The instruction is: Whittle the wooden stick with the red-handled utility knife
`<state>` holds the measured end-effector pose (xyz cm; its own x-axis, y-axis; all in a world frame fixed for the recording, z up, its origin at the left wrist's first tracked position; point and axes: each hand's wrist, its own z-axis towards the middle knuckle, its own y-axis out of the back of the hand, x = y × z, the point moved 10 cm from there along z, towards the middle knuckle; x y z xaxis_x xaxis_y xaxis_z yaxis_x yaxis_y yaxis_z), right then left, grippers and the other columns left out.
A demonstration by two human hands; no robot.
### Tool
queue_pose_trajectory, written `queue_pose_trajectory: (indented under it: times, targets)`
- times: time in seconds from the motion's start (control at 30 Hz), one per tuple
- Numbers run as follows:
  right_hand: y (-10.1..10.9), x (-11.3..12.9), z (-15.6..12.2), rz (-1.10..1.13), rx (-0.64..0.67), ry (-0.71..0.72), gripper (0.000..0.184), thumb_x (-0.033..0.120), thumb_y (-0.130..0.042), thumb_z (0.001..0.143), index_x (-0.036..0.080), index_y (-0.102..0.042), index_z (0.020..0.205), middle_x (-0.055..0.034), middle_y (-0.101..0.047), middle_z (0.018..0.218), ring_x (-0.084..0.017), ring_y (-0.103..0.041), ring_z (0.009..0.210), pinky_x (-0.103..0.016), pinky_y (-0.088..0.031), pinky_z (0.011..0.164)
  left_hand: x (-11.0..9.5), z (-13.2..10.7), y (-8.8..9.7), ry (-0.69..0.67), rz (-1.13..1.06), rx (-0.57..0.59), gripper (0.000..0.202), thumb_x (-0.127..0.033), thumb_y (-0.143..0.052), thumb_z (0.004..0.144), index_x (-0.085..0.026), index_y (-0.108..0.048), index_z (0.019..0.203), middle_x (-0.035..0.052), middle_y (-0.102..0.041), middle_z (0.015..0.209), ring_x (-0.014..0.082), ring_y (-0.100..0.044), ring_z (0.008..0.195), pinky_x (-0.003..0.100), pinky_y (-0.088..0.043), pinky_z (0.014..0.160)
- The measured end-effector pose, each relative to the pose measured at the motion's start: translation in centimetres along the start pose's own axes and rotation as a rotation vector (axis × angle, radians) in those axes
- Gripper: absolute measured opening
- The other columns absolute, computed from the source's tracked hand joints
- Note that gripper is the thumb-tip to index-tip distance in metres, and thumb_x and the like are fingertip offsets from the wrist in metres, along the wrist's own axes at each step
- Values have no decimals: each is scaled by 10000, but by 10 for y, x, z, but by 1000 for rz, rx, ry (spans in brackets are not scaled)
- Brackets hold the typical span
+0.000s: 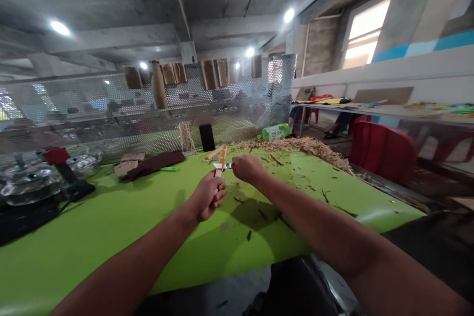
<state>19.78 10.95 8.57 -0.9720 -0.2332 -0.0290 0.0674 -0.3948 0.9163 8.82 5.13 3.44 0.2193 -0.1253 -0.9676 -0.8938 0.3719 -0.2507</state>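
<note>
My left hand [208,198] is closed around the lower end of a short wooden stick [221,158], which points up and away from me. My right hand [247,168] is closed on the handle of a small knife [223,166]. The shiny blade lies across the stick, touching it just above my left fingers. Both hands hover over the bright green table [111,222], near its middle.
A heap of wood shavings [296,147] covers the table's far right, with a green bottle [276,132] lying behind it. A perforated metal screen [148,108] stands along the back. Dark tools and metal reels [40,180] sit at left; a red chair [381,150] stands at right.
</note>
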Motion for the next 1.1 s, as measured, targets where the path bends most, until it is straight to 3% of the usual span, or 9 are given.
queue_pose_trajectory:
  times: [0.33, 0.4, 0.47, 0.53, 0.6, 0.67, 0.87, 1.0, 1.1]
  targets:
    - [-2, -1, 8, 65, -16, -20, 337, 314, -444, 930, 169, -730, 1034, -159, -738, 965, -252, -695, 934, -305, -483, 791, -1, 2, 2, 16, 8, -15, 280, -150, -534, 798, -210, -443, 1056, -93, -411, 641, 25, -297, 374, 122, -194, 307]
    - [-5, -32, 9, 119, 42, -178, 321, 306, -461, 925, 185, -733, 1047, -148, -736, 1016, -246, -686, 992, -295, -479, 821, 0, -7, -2, 34, 30, -16, 352, -165, -534, 821, -207, -441, 1158, -93, -419, 632, 28, -301, 373, 125, -210, 310]
    - [-9, -88, 1, 150, 118, -436, 307, 248, -473, 911, 170, -737, 1047, -160, -731, 1043, -249, -688, 1007, -287, -487, 807, 4, -19, -15, 67, 80, 47, 462, -210, -548, 852, -216, -407, 1291, -89, -443, 622, 35, -310, 369, 135, -245, 315]
    - [-6, -139, -7, 128, 130, -576, 351, 185, -452, 898, 79, -712, 1107, -237, -708, 1060, -299, -693, 995, -325, -503, 769, 7, -29, -32, 78, 112, 155, 545, -274, -559, 880, -230, -361, 1386, -87, -456, 613, 40, -305, 363, 147, -264, 316]
    - [-6, -181, -17, 154, 114, -732, 368, 202, -456, 893, 87, -707, 1137, -244, -693, 1111, -325, -680, 1032, -344, -509, 772, 9, -30, -35, 79, 90, 154, 585, -250, -560, 873, -227, -335, 1413, -94, -438, 599, 41, -294, 364, 146, -269, 317]
    - [-6, -193, -16, 194, 53, -758, 382, 228, -445, 898, 132, -709, 1157, -221, -694, 1127, -327, -669, 1054, -360, -509, 793, 7, -24, -32, 59, 49, 129, 570, -217, -554, 862, -220, -348, 1394, -92, -437, 620, 38, -283, 370, 141, -257, 311]
    - [-11, -134, 9, 195, 17, -531, 380, 253, -430, 902, 197, -716, 1146, -174, -710, 1077, -291, -670, 1001, -353, -487, 819, 2, -9, -12, 4, -34, 64, 497, -181, -538, 844, -233, -389, 1316, -92, -420, 646, 37, -285, 375, 133, -256, 308]
    - [-8, -104, 7, 178, 30, -445, 379, 264, -433, 905, 194, -716, 1146, -155, -722, 1047, -249, -679, 944, -294, -466, 773, 0, -6, -2, -19, -26, -2, 374, -178, -541, 830, -215, -438, 1188, -96, -412, 628, 37, -303, 378, 134, -265, 320]
    - [-6, -69, 5, 156, 30, -302, 360, 276, -443, 897, 208, -735, 1097, -127, -738, 1010, -228, -682, 895, -268, -448, 736, -2, -2, 0, -33, -5, -14, 316, -185, -550, 812, -223, -452, 1110, -100, -413, 620, 37, -293, 370, 143, -261, 320]
